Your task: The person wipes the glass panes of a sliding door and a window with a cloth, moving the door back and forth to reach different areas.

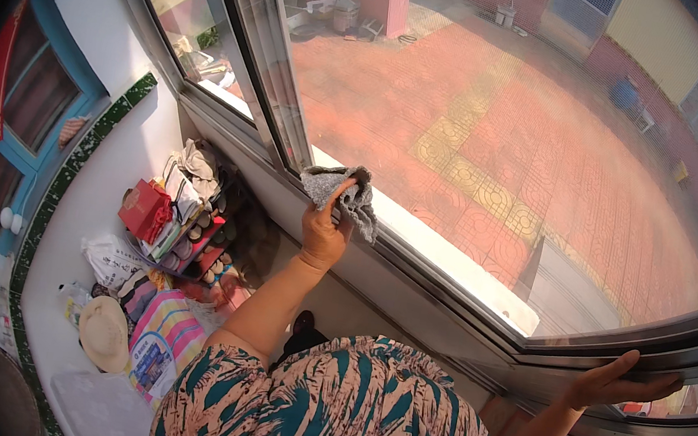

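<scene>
A grey, crumpled cloth (pixel 358 208) is held in my left hand (pixel 326 237), its fingers closed around it. The cloth lies over the metal sill track (pixel 435 297), close to the foot of the upright sash frame (pixel 279 61). Off to the right, my right hand (pixel 611 387) has its fingers stretched out and holds nothing. It is beside the lower window frame (pixel 664 348); whether it touches the metal cannot be made out.
A rack of shoes (pixel 211 245) stands left below the sill, with a red box (pixel 145 209) on top. A straw hat (pixel 104 333) and a striped bag (pixel 170 327) lie nearer. Blue-framed windows (pixel 19 169) line the left wall. Outside is a red paved yard (pixel 468 102).
</scene>
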The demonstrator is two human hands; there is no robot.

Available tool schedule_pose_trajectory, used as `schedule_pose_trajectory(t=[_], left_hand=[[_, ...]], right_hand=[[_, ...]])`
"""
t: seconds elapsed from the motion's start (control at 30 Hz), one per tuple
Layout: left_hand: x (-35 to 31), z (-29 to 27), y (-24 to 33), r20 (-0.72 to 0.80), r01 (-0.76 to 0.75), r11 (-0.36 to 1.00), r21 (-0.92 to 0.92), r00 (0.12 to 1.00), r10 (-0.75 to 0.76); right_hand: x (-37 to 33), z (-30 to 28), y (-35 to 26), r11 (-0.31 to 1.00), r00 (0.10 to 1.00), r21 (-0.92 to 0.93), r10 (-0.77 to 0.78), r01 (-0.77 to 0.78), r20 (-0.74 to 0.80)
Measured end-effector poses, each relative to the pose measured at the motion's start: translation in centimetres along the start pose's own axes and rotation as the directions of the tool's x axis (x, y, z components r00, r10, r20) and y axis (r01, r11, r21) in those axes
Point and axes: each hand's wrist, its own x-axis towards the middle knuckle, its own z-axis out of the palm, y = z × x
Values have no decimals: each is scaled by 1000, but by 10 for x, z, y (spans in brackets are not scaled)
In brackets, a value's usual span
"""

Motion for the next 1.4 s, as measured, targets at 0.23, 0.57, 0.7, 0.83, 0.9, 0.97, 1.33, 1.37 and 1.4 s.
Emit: schedule_pose_trajectory(t=[0.23,0.57,0.7,0.83,0.9,0.97,1.33,1.37,1.4], left_hand=[[45,-14,-23,-297,61,998,-19,953,-64],[51,-44,-24,669,590,340,-732,715,201],[69,-130,-89,840,781,-363,-508,543,-7],[83,-190,-152,649,523,-394,-756,678,-346],[79,-210,-187,549,380,-442,-812,755,-359],[84,-214,-211,475,298,-429,-853,783,-401],[104,-102,-241,110,450,430,-783,781,-615],[104,-94,-224,65,486,570,-662,795,-603],[99,-90,-204,123,452,529,-718,831,-542]], right_hand=[[2,-3,-25,973,980,-122,185,-193,-78],[-5,-4,-31,892,969,-379,218,-245,-112],[2,3,-107,928,986,-334,161,-166,-44],[18,29,-199,987,991,-95,129,-130,-21],[20,42,-223,988,989,-61,145,-145,-11],[21,48,-235,983,984,-55,172,-174,-40],[36,41,-275,988,996,135,-81,77,25],[31,36,-272,988,996,146,-65,57,53],[27,34,-274,985,996,171,-42,29,77]])
